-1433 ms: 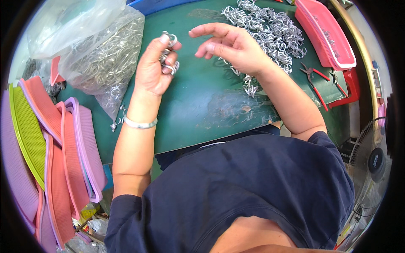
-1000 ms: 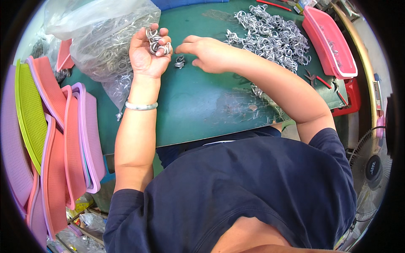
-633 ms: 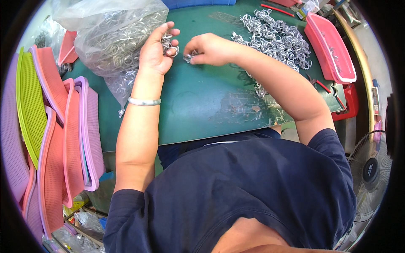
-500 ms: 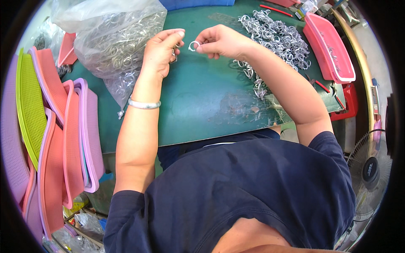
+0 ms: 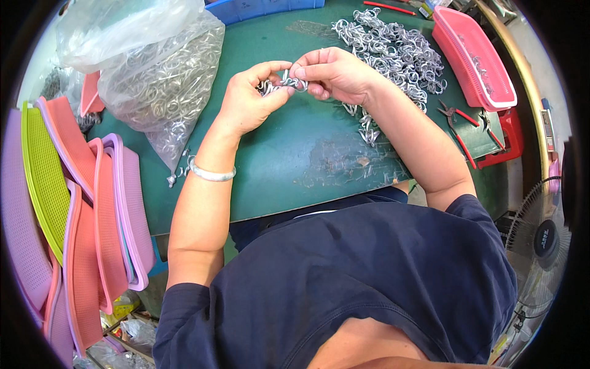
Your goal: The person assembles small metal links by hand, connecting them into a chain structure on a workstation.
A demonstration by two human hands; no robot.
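My left hand (image 5: 249, 98) holds a small bunch of silver metal rings (image 5: 268, 87) above the green table mat (image 5: 295, 160). My right hand (image 5: 332, 74) pinches a single silver ring (image 5: 294, 81) and holds it against that bunch; both hands meet over the mat's far middle. A silver bangle (image 5: 210, 174) circles my left wrist. A heap of linked silver rings (image 5: 393, 52) lies just right of my right hand, with a few loose ones (image 5: 367, 129) trailing beside my right forearm.
A clear plastic bag of loose rings (image 5: 163, 74) lies at the far left. Stacked pink, purple and green baskets (image 5: 74, 203) stand at the left. A pink tray (image 5: 473, 55) and red-handled pliers (image 5: 458, 126) sit at the right, a blue bin (image 5: 264, 7) at the back, a fan (image 5: 541, 240) lower right.
My right hand went to the ring heap, came back with a single ring and has brought it against the bunch in my left hand. The view has shifted slightly.
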